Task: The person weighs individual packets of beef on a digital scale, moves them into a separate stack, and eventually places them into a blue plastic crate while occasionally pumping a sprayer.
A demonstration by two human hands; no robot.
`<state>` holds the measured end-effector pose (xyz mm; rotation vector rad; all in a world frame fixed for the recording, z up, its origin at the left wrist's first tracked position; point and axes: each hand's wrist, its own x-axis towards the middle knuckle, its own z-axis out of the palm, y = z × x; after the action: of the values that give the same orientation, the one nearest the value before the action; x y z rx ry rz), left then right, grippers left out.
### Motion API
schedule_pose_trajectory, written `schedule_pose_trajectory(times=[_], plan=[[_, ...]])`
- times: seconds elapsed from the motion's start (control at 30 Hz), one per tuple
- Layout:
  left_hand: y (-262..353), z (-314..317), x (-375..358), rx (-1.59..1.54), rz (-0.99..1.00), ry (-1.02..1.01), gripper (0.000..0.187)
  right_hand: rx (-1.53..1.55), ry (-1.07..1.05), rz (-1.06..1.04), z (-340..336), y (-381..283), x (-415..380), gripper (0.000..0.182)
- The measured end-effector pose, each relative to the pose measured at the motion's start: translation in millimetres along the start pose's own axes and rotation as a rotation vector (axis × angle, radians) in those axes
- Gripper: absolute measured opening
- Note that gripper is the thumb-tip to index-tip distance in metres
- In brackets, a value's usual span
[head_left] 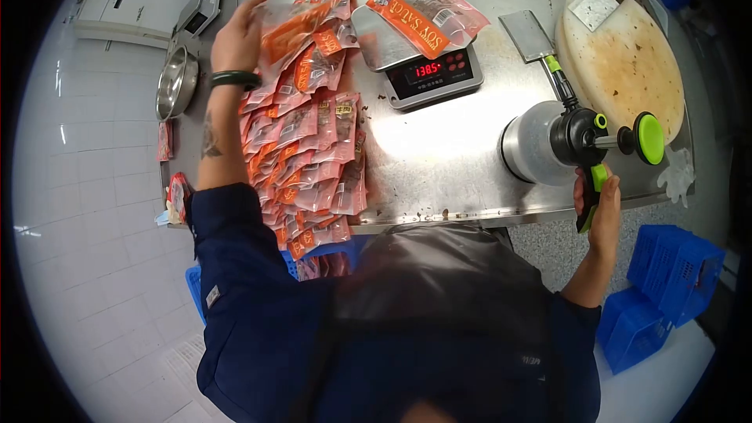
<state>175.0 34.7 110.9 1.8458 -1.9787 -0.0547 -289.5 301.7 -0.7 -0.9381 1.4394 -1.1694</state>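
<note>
The left hand lies spread, fingers flat on the top orange sauce pouch at the far end of the pouch pile, whose near end overhangs the steel table's front edge. The right hand is wrapped around the green trigger of a pump sprayer standing near that front edge. Between pile and sprayer lies bare steel. Beyond it, a digital scale carries one pouch; a cleaver lies beside the round cutting board.

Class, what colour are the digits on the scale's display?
Red digits, head view.
</note>
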Motion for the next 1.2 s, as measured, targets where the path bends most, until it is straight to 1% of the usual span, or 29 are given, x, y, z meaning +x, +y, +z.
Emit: schedule_pose_trajectory(times=[0.07,0.13,0.2,0.23,0.27,0.3,0.33,0.4,0.5,0.63,0.87,0.97,1.03,1.07,1.13,1.17,1.2], plan=[[17,46,2,-0.019,0.205,0.122,0.027,-0.01,0.008,-0.022,2,1,1,0.069],[40,98,-1,0.118,0.206,-0.021,0.026,-0.024,0.027,-0.041,2,-1,2,0.072],[60,138,-4,0.159,0.234,-0.136,0.028,-0.029,-0.075,-0.079,2,-6,8,0.066],[71,148,-6,0.1,0.248,-0.113,0.029,-0.025,-0.061,-0.081,2,-10,12,0.066],[81,156,-9,0.041,0.264,-0.092,0.031,-0.112,-0.121,-0.045,2,-16,17,0.06],[92,155,-11,0.015,0.271,-0.054,0.033,-0.199,-0.183,-0.005,3,-23,21,0.054],[99,155,-11,0.014,0.283,-0.06,0.033,-0.193,-0.172,-0.001,8,-31,27,0.054],[106,153,-12,0.034,0.251,-0.055,0.033,-0.37,-0.286,-0.023,26,-49,38,0.044],[108,152,-17,0.078,0.227,-0.044,0.034,-0.331,-0.231,0.019,49,-65,48,0.041],[106,157,-19,0.045,0.217,-0.035,0.034,-0.404,-0.247,0.03,56,-71,57,0.041],[110,160,-26,0.026,0.196,-0.021,0.033,-0.406,-0.279,0.024,61,-78,64,0.041],[110,161,-27,0.025,0.202,-0.014,0.036,-0.415,-0.294,0.023,63,-81,65,0.041],[115,156,-30,0.062,0.19,-0.051,0.041,-0.422,-0.301,0.019,63,-79,65,0.041],[117,150,-33,0.063,0.192,-0.049,0.041,-0.377,-0.289,0.017,61,-75,65,0.043],[120,135,-40,0.01,0.27,0.004,0.049,-0.33,-0.277,0.012,52,-63,64,0.046],[117,133,-41,0.012,0.273,0.006,0.049,-0.299,-0.247,-0.014,42,-55,62,0.052],[111,131,-41,-0.131,0.336,0.214,0.049,-0.267,-0.218,-0.04,33,-48,60,0.06]])
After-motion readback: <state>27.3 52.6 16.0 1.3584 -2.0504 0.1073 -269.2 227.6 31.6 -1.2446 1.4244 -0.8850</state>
